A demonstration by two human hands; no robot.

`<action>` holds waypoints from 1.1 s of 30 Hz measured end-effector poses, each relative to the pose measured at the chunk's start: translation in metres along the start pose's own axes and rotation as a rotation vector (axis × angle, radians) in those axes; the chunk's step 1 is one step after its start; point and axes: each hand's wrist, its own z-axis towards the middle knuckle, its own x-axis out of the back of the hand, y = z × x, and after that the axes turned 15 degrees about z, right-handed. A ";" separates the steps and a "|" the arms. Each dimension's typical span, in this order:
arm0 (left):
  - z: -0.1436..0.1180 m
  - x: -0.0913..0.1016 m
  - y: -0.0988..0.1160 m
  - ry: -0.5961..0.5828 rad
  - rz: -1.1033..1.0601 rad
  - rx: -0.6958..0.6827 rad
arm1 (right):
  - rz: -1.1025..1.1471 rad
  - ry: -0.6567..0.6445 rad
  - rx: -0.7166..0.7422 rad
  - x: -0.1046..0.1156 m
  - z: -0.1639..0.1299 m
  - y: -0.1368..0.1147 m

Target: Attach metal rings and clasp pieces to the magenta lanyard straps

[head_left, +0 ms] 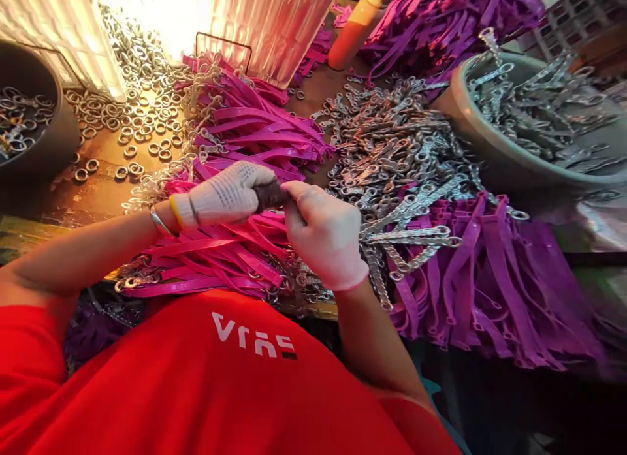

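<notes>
The person wears a bright red shirt (196, 390) with short sleeves; it fills the bottom of the view. White lettering (252, 337) is printed across its chest, seen upside down, with a small dark bar at one end. Both forearms are bare. The left hand (228, 195) is in a white knitted glove with a fine dotted weave, a ribbed cuff and a yellow band at the cuff's edge. A thin silver bangle (159, 221) sits on the left wrist just behind that cuff. The right hand (326, 233) is in a similar pale knitted glove, tinted pink, its cuff edged pink.

Blown-out glare top centre, dim stretched corners, soft blur.
</notes>
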 end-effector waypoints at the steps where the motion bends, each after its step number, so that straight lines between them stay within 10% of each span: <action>1: -0.003 -0.002 -0.004 0.039 0.082 -0.056 | -0.017 0.001 -0.001 -0.003 -0.001 -0.001; 7: -0.020 -0.027 -0.025 0.017 0.125 -0.061 | -0.273 -0.079 0.093 -0.017 -0.010 -0.008; 17: -0.047 -0.061 -0.045 0.140 -0.139 0.062 | -0.036 -0.300 -0.031 -0.006 -0.012 -0.020; 24: -0.051 -0.063 -0.046 0.171 0.203 0.033 | -0.266 -0.569 -0.233 -0.015 -0.005 -0.027; 33: -0.052 -0.057 -0.035 0.022 0.365 0.054 | -0.376 -0.407 0.061 -0.025 -0.029 -0.020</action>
